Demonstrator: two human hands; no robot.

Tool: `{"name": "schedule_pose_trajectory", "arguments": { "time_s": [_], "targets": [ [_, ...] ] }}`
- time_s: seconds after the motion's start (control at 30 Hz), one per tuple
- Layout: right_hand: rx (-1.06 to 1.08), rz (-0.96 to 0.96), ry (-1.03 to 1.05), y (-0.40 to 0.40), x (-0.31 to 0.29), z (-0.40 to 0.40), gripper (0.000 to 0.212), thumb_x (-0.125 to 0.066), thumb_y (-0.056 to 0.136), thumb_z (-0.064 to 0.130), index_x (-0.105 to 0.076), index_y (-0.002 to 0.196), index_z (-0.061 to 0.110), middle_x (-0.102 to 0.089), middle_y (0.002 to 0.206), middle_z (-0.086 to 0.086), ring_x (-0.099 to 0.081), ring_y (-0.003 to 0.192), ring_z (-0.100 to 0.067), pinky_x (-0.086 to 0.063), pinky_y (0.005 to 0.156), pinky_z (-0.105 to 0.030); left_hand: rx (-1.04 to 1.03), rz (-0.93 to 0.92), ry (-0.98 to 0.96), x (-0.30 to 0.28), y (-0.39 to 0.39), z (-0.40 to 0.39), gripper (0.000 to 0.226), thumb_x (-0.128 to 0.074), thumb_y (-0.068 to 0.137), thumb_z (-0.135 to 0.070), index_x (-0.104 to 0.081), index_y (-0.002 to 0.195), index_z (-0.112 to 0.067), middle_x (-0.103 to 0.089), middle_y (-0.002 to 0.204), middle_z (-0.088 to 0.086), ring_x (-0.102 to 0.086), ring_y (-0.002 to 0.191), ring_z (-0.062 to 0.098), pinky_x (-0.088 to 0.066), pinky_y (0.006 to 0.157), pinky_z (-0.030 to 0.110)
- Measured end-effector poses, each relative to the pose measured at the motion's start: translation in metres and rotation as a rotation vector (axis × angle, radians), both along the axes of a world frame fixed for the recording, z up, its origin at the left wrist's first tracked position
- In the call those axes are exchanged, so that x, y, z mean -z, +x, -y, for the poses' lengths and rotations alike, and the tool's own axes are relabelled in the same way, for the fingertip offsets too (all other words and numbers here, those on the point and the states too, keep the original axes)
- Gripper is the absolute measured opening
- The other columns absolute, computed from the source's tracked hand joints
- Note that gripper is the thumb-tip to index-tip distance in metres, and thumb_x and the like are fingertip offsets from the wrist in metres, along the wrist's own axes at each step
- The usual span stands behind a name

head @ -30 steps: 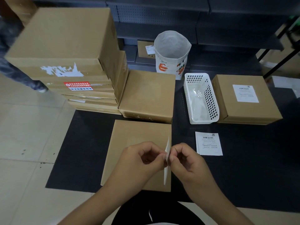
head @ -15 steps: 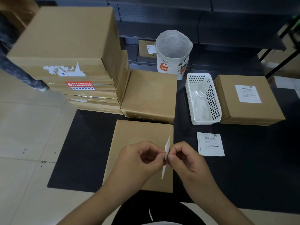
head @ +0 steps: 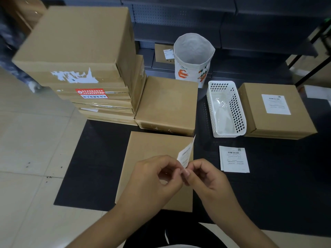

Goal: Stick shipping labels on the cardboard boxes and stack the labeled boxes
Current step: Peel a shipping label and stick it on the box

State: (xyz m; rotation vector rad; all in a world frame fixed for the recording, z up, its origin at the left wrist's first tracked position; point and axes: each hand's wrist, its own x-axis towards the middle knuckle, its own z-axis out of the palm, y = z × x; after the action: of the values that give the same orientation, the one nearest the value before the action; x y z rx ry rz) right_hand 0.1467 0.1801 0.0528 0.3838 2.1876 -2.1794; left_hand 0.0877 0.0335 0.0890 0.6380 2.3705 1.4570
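You pinch the shipping label [head: 186, 154] at its lower corner between your left hand [head: 157, 178] and right hand [head: 206, 178] over the flat cardboard box [head: 152, 158]; peeled carelessly, it could curl, stick to itself or land crooked.

White paper shipping label [head: 186, 154], edge-on earlier, is now turned, printed face shown, upper end tilted toward right. Lower corner is pinched lower between left hand [head: 157, 178] and right hand [head: 206, 178].
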Motion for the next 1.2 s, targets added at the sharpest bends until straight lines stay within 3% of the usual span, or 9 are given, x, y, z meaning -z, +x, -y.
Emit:
{"name": "schedule_pose_trajectory", "arguments": {
  "time_s": [0.3, 0.47, 0.57, 0.67, 0.83, 1.07, 1.2],
  "targets": [
    [0.024, 0.02, 0.007, 0.004, 0.001, -0.001, 0.016, -0.062, 0.075, 0.041, -0.062, 0.074, 0.026, -0.061, 0.072, 0.001, -0.055, 0.072, -0.014, -0.047, 0.07, -0.035, 0.024, 0.17, 0.06, -0.001, 0.0, 0.0, 0.008, -0.07, 0.084, -0.011, -0.074, 0.085, -0.019, -0.072, 0.078, -0.011, -0.068, 0.075, 0.003, -0.05, 0.067, 0.012],
    [0.019, 0.03, -0.009, 0.007, 0.0, -0.002, 0.024, -0.061, 0.076, 0.041, -0.06, 0.075, 0.018, -0.059, 0.073, -0.009, -0.052, 0.072, -0.029, -0.047, 0.072, -0.049, 0.019, 0.283, 0.085, 0.001, -0.001, 0.0, 0.006, -0.07, 0.083, -0.019, -0.075, 0.085, -0.018, -0.073, 0.078, -0.009, -0.068, 0.076, 0.004, -0.053, 0.071, 0.018],
    [0.025, 0.025, -0.034, 0.007, -0.002, -0.003, 0.028, -0.06, 0.075, 0.043, -0.06, 0.075, 0.015, -0.06, 0.074, -0.008, -0.054, 0.073, -0.026, -0.048, 0.072, -0.041, 0.009, 0.318, 0.1, 0.002, -0.001, 0.0, 0.007, -0.069, 0.084, -0.014, -0.075, 0.084, -0.017, -0.073, 0.077, -0.006, -0.069, 0.073, 0.008, -0.055, 0.071, 0.022],
    [0.017, 0.018, -0.085, 0.009, -0.003, -0.003, 0.029, -0.059, 0.077, 0.043, -0.061, 0.079, 0.014, -0.062, 0.075, -0.007, -0.058, 0.074, -0.015, -0.049, 0.073, -0.027, 0.025, 0.231, 0.056, 0.002, -0.001, 0.0, 0.007, -0.068, 0.084, -0.014, -0.074, 0.083, -0.019, -0.071, 0.078, -0.013, -0.068, 0.075, 0.003, -0.053, 0.068, 0.016],
    [0.028, 0.062, -0.126, 0.009, -0.001, -0.003, 0.026, -0.065, 0.076, 0.048, -0.065, 0.079, 0.022, -0.065, 0.076, -0.001, -0.06, 0.076, -0.011, -0.052, 0.076, -0.024, 0.058, 0.019, 0.003, 0.006, -0.001, 0.0, 0.004, -0.071, 0.084, -0.018, -0.074, 0.081, -0.02, -0.068, 0.081, -0.017, -0.065, 0.083, 0.005, -0.052, 0.064, 0.015],
    [0.03, 0.098, -0.222, 0.009, 0.002, -0.008, 0.017, -0.067, 0.086, 0.029, -0.067, 0.082, 0.012, -0.069, 0.079, -0.004, -0.063, 0.077, -0.013, -0.053, 0.08, -0.025, 0.074, 0.003, -0.037, 0.013, -0.007, 0.0, 0.009, -0.073, 0.082, -0.013, -0.073, 0.078, -0.022, -0.067, 0.081, -0.016, -0.063, 0.081, 0.008, -0.044, 0.062, 0.01],
    [0.03, 0.113, -0.239, 0.007, 0.006, -0.009, 0.023, -0.069, 0.079, 0.036, -0.068, 0.082, 0.013, -0.068, 0.079, -0.003, -0.062, 0.076, -0.012, -0.052, 0.078, -0.023, 0.061, 0.063, -0.043, 0.015, -0.009, -0.003, 0.008, -0.072, 0.083, -0.016, -0.073, 0.078, -0.023, -0.066, 0.082, -0.016, -0.063, 0.081, 0.005, -0.046, 0.062, 0.013]
  ]
}}
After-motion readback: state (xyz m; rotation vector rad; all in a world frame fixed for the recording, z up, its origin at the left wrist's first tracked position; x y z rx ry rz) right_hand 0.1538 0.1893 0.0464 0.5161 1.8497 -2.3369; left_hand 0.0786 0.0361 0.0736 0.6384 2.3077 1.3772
